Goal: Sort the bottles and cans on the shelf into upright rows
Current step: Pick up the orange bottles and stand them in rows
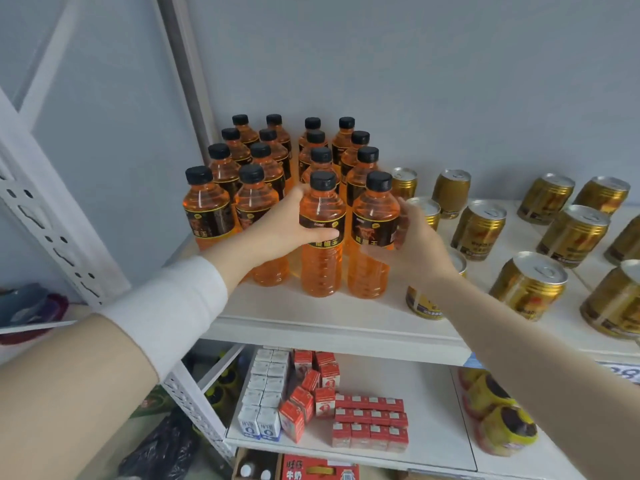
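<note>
On the shelf (311,317), hands (287,232) (414,244) grip two upright front bottles (322,271) (370,213).

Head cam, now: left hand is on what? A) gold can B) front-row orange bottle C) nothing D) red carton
B: the left hand wraps thumb and fingers round a front-row orange bottle at its label; the right hand holds the neighbouring bottle, and the gold cans stand further right.

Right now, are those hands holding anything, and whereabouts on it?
Yes. The left hand grips a front bottle round its labelled middle; the right hand grips the neighbouring bottle, also at the label.
</note>
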A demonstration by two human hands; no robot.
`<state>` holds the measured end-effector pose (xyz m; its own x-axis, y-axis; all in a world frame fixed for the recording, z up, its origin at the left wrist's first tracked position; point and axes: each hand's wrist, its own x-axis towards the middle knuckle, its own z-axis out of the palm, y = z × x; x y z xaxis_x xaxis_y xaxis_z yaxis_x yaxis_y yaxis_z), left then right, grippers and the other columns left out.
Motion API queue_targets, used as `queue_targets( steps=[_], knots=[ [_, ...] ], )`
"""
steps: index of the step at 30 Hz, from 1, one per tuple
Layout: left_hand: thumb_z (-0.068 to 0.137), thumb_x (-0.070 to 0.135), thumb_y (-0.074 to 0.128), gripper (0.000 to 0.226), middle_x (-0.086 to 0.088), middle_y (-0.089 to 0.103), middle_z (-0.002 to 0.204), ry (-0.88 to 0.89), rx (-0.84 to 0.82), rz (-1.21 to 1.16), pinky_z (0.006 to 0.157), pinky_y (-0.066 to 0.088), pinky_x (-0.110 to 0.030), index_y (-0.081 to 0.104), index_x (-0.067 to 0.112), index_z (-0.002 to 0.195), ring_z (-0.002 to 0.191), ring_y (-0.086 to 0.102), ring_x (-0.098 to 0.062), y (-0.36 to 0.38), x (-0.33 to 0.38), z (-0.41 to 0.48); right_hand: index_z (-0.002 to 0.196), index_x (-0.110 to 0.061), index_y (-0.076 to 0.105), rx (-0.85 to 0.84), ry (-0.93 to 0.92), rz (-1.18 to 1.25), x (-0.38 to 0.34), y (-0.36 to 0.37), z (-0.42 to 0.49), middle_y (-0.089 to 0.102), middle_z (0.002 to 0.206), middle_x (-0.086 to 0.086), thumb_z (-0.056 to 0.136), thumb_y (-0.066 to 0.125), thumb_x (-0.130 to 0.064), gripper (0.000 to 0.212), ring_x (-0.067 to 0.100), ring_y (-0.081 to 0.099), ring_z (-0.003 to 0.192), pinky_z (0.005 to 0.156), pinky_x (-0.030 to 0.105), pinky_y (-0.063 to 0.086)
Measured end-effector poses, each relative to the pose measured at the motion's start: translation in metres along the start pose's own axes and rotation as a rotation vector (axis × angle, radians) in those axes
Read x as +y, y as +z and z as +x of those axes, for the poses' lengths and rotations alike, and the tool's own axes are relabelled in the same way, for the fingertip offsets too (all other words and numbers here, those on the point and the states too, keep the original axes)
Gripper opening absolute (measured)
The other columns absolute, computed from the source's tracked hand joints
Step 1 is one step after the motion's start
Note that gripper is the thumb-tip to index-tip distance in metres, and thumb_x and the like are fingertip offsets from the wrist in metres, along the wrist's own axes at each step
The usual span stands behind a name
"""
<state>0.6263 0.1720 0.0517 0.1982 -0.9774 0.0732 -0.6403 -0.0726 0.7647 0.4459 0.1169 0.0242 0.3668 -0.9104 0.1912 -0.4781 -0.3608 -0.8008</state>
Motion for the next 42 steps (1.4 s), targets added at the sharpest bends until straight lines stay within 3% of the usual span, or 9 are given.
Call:
queue_targets(
  steps=[6,11,15,19,25,30,37,42],
  knots=[
    [0.075,0.029,0.076,0.069,0.001,0.053,0.134,-0.026,0.149,-0.157,0.103,0.041,-0.032,0.042,0.018,0.134,0.121,0.051,-0.015,0.012,-0.019,0.002,0.132,-0.017,0.044,0.23,0.146,0.218,0.026,0.057,-0.026,0.058,0.127,0.003,0.072,0.077,-0.018,0.068,0.022,0.055,0.116,0.089,0.026,0.041],
    [0.076,0.028,0.075,0.062,0.004,0.056,0.128,0.022,0.139,-0.175,0.096,0.041,-0.028,0.046,0.019,0.131,0.114,0.051,-0.011,0.008,-0.024,0.002,0.132,-0.015,0.047,0.282,0.194,0.222,0.044,0.069,-0.027,0.059,0.127,0.003,0.068,0.081,-0.017,0.073,0.019,0.056,0.115,0.095,0.027,0.043],
    [0.075,0.029,0.074,0.062,0.003,0.056,0.131,0.056,0.106,-0.175,0.099,0.041,-0.029,0.047,0.02,0.13,0.117,0.051,-0.012,0.006,-0.026,-0.003,0.127,-0.015,0.053,0.274,0.183,0.215,0.046,0.064,-0.036,0.064,0.112,-0.002,0.068,0.08,-0.012,0.064,0.011,0.056,0.097,0.085,0.022,0.044],
    [0.075,0.027,0.074,0.062,0.004,0.056,0.13,0.104,0.057,-0.177,0.099,0.041,-0.027,0.047,0.02,0.131,0.117,0.052,-0.011,0.007,-0.026,-0.008,0.129,-0.018,0.051,0.308,0.164,0.205,0.05,0.064,-0.049,0.06,0.106,-0.008,0.07,0.079,-0.014,0.066,0.007,0.054,0.094,0.083,0.02,0.043],
    [0.074,0.029,0.074,0.06,0.002,0.058,0.129,0.114,0.051,-0.192,0.105,0.042,-0.039,0.049,0.02,0.128,0.12,0.052,-0.015,0.006,-0.028,-0.007,0.134,-0.018,0.044,0.343,0.162,0.196,0.054,0.067,-0.059,0.056,0.111,-0.011,0.071,0.078,-0.017,0.071,0.003,0.05,0.099,0.085,0.017,0.04],
    [0.074,0.029,0.074,0.061,0.004,0.057,0.128,0.116,0.019,-0.193,0.105,0.042,-0.039,0.048,0.022,0.128,0.119,0.053,-0.015,0.005,-0.029,-0.006,0.127,-0.013,0.043,0.38,0.168,0.2,0.055,0.069,-0.062,0.053,0.101,-0.012,0.07,0.079,-0.015,0.067,0.005,0.051,0.092,0.076,0.013,0.04],
    [0.072,0.032,0.073,0.066,0.002,0.057,0.13,0.11,0.013,-0.176,0.105,0.042,-0.042,0.048,0.02,0.131,0.121,0.052,-0.015,0.004,-0.027,-0.009,0.131,-0.014,0.043,0.392,0.154,0.188,0.057,0.073,-0.064,0.061,0.119,-0.001,0.072,0.078,-0.019,0.07,0.004,0.051,0.098,0.084,0.018,0.041],
    [0.076,0.029,0.072,0.064,0.003,0.056,0.132,0.1,0.011,-0.174,0.105,0.042,-0.037,0.045,0.02,0.133,0.121,0.052,-0.014,0.006,-0.025,-0.013,0.133,-0.014,0.041,0.401,0.117,0.133,0.064,0.076,-0.064,0.061,0.124,0.002,0.072,0.077,-0.025,0.071,0.015,0.058,0.109,0.085,0.019,0.041]
  ],
)
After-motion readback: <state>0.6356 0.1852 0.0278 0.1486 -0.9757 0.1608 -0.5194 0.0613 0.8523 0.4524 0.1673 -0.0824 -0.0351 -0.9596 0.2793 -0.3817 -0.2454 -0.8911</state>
